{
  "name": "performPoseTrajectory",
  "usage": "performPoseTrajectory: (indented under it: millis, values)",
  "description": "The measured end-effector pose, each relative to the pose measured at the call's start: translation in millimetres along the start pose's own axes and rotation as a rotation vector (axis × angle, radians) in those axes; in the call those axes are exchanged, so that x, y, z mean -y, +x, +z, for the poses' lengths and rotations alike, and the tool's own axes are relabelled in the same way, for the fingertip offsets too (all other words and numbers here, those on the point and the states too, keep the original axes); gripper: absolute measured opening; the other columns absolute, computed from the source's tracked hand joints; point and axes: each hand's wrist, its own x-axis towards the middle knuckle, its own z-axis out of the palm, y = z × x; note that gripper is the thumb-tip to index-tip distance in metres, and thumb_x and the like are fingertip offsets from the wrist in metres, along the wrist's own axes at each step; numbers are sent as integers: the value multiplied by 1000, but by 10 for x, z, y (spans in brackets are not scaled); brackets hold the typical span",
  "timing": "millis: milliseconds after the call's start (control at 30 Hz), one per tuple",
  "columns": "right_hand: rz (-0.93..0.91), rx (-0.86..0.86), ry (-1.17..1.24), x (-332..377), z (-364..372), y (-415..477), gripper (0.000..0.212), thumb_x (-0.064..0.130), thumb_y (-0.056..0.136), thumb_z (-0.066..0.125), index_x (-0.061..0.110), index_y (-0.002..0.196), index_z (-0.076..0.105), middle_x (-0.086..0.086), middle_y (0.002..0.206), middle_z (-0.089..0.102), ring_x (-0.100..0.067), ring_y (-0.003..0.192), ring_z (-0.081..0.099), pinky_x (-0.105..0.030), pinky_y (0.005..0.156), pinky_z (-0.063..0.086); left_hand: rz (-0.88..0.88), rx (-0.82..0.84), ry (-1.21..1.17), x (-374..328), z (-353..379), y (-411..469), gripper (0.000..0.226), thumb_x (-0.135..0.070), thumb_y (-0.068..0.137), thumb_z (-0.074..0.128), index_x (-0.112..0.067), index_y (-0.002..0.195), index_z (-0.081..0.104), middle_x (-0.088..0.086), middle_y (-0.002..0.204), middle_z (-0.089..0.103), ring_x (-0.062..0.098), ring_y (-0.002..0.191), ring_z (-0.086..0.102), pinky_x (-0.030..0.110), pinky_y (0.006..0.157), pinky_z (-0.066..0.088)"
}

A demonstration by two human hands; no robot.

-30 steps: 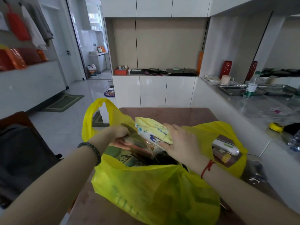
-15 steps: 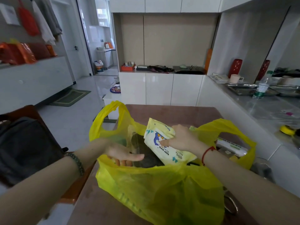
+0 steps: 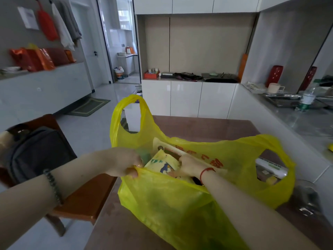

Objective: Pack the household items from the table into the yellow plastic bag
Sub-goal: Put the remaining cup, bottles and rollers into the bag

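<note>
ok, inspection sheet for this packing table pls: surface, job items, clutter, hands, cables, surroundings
Surface: brown table; the bag stands on it.
Job's things: yellow bag open; pack inside its mouth; white tube shows through the right handle hole, in or behind the bag, cannot tell.
Clutter: clear jar-like thing right of the bag, blurred.
Hands: left hand pinches the bag's near rim; right hand is inside the bag, fingers curled over the pack.
Cables: nothing seen.
Surroundings: chair at left bearing a dark bag; counter at right with bottle and mug.
</note>
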Motion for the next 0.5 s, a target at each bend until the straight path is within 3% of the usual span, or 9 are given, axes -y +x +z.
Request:
performPoseTrajectory:
  millis: [67,133,167,233,300,333,400,467,500]
  values:
    - [8,-56,-22,-81,5,-39,36,47,77,67,14,88,60,-1,88,63,-14,76,56,-24,64,45,7,-5,20,14,8,-37,36,-33,92,51,-13,122,57,6,117,64,22,105,57,27,78,41]
    - [-34,-94,-112,-84,-81,-135,34,42,79,66,15,67,50,3,70,52,-13,64,48,-22,52,34,9,-12,27,9,29,-25,44,-41,91,50,-14,125,55,6,117,63,23,105,57,29,80,43]
    - [-64,-103,-135,-83,-156,-188,31,40,80,66,14,70,53,1,73,54,-17,68,51,-24,53,36,21,-23,24,-15,29,-17,47,-46,89,50,-15,124,55,5,116,64,22,104,57,30,81,44]
    - [-139,-151,-58,-68,-399,-385,27,34,81,67,13,98,65,-5,95,65,-21,90,61,-29,75,47,63,-66,-18,-61,1,9,48,-52,86,50,-21,122,56,-2,113,65,17,101,58,29,81,45]
    - [-221,-291,74,-63,-713,-709,37,32,81,67,16,114,62,-4,110,67,-19,102,62,-32,94,48,104,-163,-59,-160,-57,25,53,-60,82,48,-26,122,56,-22,107,61,11,99,60,27,83,48]
    - [-281,-376,131,-70,-873,-903,33,31,82,66,20,113,63,-2,108,69,-17,100,64,-34,94,49,121,-239,-73,-232,-106,32,63,-68,76,42,-26,122,56,-30,103,57,10,99,61,28,85,49]
    - [-398,-507,290,-181,-1168,-1274,18,25,84,65,25,101,66,-3,97,71,-19,89,68,-36,85,54,189,-444,-160,-409,-182,78,78,-78,67,30,-27,121,55,-27,105,57,5,98,60,20,83,48]
    - [-472,-617,456,-365,-1378,-1606,13,17,85,64,28,91,67,0,85,73,-19,75,69,-34,75,56,319,-613,-310,-703,-250,110,63,-71,74,38,-28,116,56,-21,103,60,1,96,58,8,77,44]
    - [-478,-674,501,-506,-1457,-1720,16,14,85,63,29,88,66,1,79,73,-16,70,68,-31,72,57,401,-691,-387,-873,-271,145,49,-62,78,44,-29,112,57,-22,101,60,0,94,59,9,77,46]
